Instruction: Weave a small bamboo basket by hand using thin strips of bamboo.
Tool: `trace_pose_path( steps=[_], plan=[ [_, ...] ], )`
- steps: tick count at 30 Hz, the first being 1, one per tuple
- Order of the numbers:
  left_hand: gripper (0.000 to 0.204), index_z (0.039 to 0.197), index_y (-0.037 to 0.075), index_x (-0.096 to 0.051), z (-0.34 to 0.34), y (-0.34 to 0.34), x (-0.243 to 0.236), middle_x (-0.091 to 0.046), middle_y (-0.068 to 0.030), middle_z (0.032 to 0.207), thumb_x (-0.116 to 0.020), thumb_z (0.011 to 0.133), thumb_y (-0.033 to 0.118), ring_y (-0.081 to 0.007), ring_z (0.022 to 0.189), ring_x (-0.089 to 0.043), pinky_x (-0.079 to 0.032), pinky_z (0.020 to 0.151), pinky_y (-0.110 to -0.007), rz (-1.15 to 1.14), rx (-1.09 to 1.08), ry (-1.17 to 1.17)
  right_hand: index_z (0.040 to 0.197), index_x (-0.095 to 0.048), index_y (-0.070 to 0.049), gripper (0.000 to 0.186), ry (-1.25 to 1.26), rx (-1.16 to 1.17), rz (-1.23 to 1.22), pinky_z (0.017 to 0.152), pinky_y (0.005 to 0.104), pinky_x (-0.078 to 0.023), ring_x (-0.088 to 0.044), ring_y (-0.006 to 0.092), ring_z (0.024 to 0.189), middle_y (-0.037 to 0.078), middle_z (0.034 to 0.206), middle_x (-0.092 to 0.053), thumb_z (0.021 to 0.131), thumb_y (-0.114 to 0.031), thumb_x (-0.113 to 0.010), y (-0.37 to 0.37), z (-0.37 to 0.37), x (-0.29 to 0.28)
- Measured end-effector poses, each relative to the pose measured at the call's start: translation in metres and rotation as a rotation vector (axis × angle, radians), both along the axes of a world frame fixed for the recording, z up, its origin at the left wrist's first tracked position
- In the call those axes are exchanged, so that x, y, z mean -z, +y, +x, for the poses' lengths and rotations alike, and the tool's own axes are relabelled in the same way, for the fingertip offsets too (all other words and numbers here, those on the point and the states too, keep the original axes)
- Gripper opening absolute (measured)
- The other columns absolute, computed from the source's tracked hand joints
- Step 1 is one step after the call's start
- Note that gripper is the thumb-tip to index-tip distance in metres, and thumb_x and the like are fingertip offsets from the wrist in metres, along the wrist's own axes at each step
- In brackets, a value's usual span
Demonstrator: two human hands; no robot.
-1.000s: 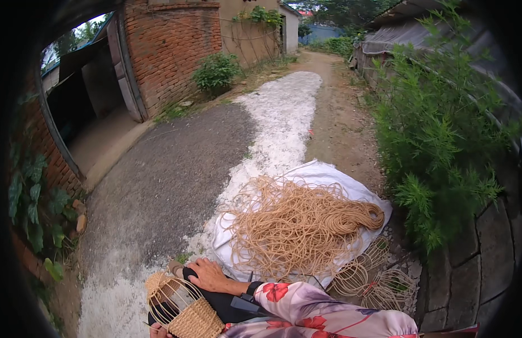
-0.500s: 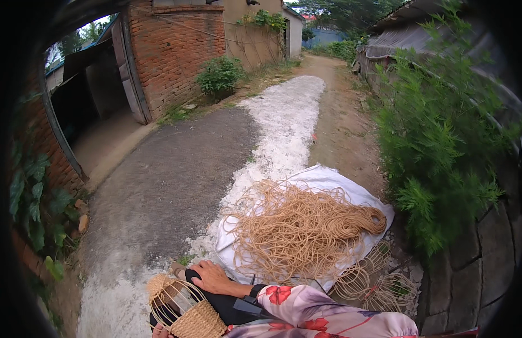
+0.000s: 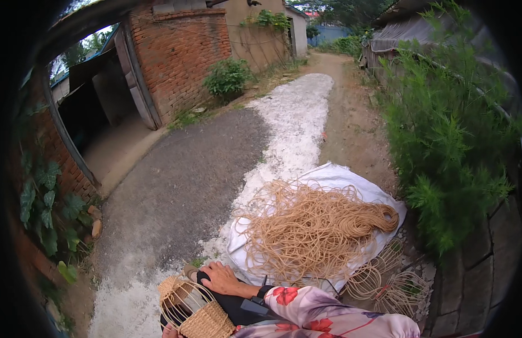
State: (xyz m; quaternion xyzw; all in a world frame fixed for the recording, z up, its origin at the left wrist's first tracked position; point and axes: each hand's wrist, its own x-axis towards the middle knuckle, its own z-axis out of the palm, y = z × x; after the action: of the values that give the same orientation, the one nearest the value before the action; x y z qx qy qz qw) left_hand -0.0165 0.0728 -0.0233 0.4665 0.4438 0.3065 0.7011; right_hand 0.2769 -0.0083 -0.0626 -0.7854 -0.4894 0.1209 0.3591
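A half-woven basket [image 3: 207,322] of tan cord, with bare curved ribs and a small woven round end, lies tilted across my lap. My left hand [image 3: 170,331] shows only in part at the lower edge, its fingers closed at the basket's near side; the rest is out of sight. My right hand [image 3: 221,278] rests flat on my dark-clothed leg [image 3: 232,304], just beyond the basket, fingers stretched out and holding nothing. A black band circles that wrist, below a floral sleeve [image 3: 306,304].
A big tangle of tan cord [image 3: 317,231] lies on a white sheet [image 3: 356,181] ahead. Beside it are bundled wire-like ribs [image 3: 396,287]. A leafy green bush [image 3: 447,135] and a block wall [image 3: 466,281] stand right; a brick wall [image 3: 182,62] with a doorway stands left.
The whole scene has shifted slightly to the right in the picture. Both hands and the basket keep nearly the same places relative to each other.
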Motion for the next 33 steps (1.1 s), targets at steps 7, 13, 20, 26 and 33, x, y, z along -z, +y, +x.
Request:
trace_pose_path(
  steps=[7, 13, 20, 26, 33],
  plan=[
    [0.018, 0.111, 0.006, -0.06, -0.002, 0.012, 0.003, -0.062, 0.0001, 0.085, -0.056, 0.096, 0.015, -0.0067, 0.068, -0.055, -0.039, 0.053, -0.018, -0.016, 0.03, 0.008, 0.122, -0.054, -0.008, 0.045, -0.012, 0.025, 0.022, 0.086, 0.0558, -0.043, -0.049, 0.0359, 0.112, 0.017, 0.112, -0.053, 0.087, -0.035, -0.059, 0.005, 0.001, 0.006],
    [0.018, 0.111, 0.006, -0.059, -0.012, 0.018, 0.006, -0.062, -0.0004, 0.089, -0.057, 0.095, 0.014, -0.007, 0.072, -0.055, -0.039, 0.055, -0.018, -0.003, 0.017, 0.06, 0.123, -0.053, -0.012, 0.043, 0.053, 0.017, -0.003, 0.091, 0.055, -0.039, -0.047, 0.0348, 0.113, 0.016, 0.115, -0.052, 0.087, -0.035, -0.057, 0.003, -0.005, -0.003],
    [0.019, 0.112, 0.005, -0.059, -0.008, 0.016, 0.002, -0.063, -0.0017, 0.094, -0.056, 0.095, 0.014, -0.0081, 0.077, -0.057, -0.041, 0.058, -0.019, -0.007, 0.034, 0.096, 0.123, -0.051, -0.012, 0.042, 0.1, -0.004, 0.012, 0.091, 0.0543, -0.038, -0.047, 0.0339, 0.111, 0.015, 0.113, -0.051, 0.087, -0.034, -0.056, 0.002, -0.001, 0.003],
    [0.02, 0.112, 0.005, -0.059, -0.005, 0.014, 0.0, -0.063, -0.0019, 0.095, -0.056, 0.095, 0.014, -0.0084, 0.077, -0.057, -0.041, 0.059, -0.02, -0.001, 0.034, 0.086, 0.124, -0.051, -0.012, 0.043, 0.063, -0.009, -0.017, 0.09, 0.0537, -0.04, -0.048, 0.0343, 0.112, 0.015, 0.116, -0.051, 0.087, -0.034, -0.056, 0.003, 0.0, 0.0],
    [0.02, 0.113, 0.005, -0.059, -0.007, 0.012, 0.003, -0.063, -0.0021, 0.096, -0.056, 0.096, 0.014, -0.0087, 0.079, -0.057, -0.041, 0.06, -0.02, 0.007, 0.039, 0.049, 0.123, -0.052, -0.01, 0.044, 0.051, -0.008, 0.044, 0.089, 0.0576, -0.041, -0.047, 0.0361, 0.113, 0.017, 0.114, -0.052, 0.087, -0.034, -0.057, 0.002, -0.001, 0.001]
  ],
)
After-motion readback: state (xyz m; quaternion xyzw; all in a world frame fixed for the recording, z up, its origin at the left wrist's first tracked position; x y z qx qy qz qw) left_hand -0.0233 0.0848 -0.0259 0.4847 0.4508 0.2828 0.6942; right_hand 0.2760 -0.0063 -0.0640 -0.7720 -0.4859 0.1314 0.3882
